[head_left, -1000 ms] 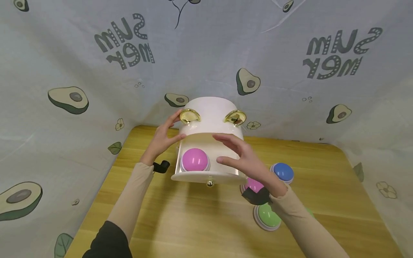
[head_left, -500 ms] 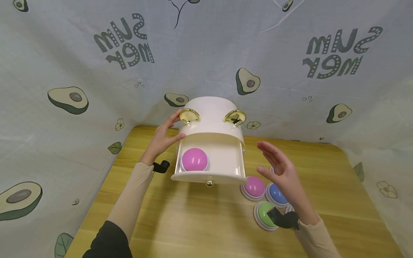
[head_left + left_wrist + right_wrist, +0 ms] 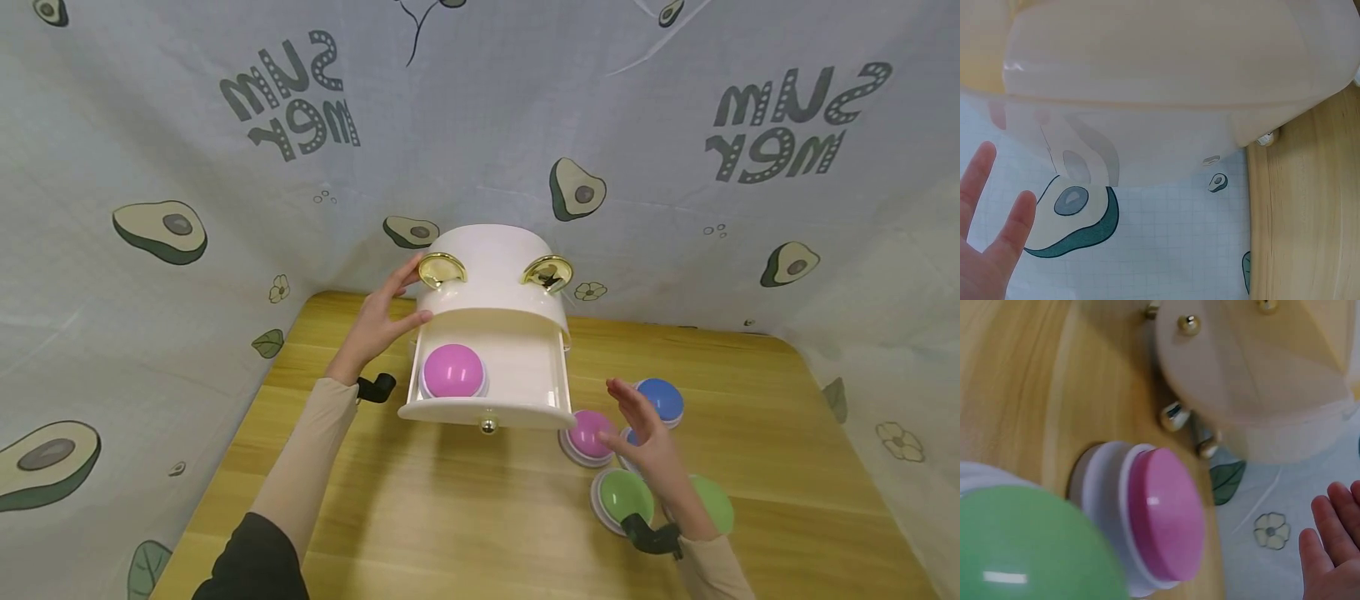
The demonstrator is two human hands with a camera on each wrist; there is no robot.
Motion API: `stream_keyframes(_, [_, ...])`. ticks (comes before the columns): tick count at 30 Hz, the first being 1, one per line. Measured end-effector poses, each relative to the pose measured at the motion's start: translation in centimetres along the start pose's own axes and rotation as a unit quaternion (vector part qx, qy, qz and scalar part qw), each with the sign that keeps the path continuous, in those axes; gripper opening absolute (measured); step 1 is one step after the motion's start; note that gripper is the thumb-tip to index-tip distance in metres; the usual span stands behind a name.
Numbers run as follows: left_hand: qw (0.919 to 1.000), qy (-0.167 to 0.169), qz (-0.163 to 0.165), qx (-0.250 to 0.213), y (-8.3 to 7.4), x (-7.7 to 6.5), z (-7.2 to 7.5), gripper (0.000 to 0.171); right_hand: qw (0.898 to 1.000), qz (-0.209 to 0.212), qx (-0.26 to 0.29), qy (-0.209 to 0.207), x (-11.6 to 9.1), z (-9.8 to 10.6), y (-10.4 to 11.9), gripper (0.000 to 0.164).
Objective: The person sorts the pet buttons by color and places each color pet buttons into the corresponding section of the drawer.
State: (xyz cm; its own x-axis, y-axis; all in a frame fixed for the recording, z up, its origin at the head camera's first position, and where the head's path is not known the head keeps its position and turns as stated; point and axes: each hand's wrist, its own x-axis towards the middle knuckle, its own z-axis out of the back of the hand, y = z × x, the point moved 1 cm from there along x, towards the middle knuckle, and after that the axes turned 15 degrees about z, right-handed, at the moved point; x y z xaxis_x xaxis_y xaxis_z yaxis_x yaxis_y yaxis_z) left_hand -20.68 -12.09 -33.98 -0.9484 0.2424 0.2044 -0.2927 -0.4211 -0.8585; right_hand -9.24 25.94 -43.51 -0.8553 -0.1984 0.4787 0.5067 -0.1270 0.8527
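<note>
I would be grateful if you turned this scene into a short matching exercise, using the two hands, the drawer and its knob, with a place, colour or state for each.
Column one
1. Left hand
2. Right hand
3. Drawer
4. Knob

Column two
A. Pulled open, with a pink domed button inside
B. Gold, at the middle of the front panel
C. Near the loose domed buttons on the table
D. At the left side of the white box

Right pairs: 1-D, 2-C, 3-A, 4-B.
</note>
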Motion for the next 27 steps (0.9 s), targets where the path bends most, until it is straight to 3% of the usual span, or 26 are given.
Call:
stream_keyframes(6, [1.0,0.002,0.004,0.003,0.1,0.0,0.0,0.076,1.0,-0.02,-0.018,0.015,-1.7,0.0,-3.2,0.074])
stream_keyframes(12, [1.0,0.002,0.006,0.003,0.2,0.0,-0.1,0.075,0.999,-0.032,-0.035,0.016,-2.5,-0.5,-4.9,0.077])
stream_keyframes(14, [1.0,0.0,0.005,0.002,1.1,0.4,-0.2,0.077,0.997,-0.039,-0.057,0.023,-2.5,-0.6,-5.2,0.078])
stream_keyframes(19, [1.0,-0.002,0.006,0.002,3.7,1.5,-0.6,0.082,0.988,-0.073,-0.132,0.044,-2.3,-0.8,-5.3,0.08])
stream_keyframes(27, [1.0,-0.003,-0.005,-0.004,4.3,1.5,-0.5,0.078,0.968,-0.108,-0.215,0.077,-2.0,-1.1,-5.5,0.085])
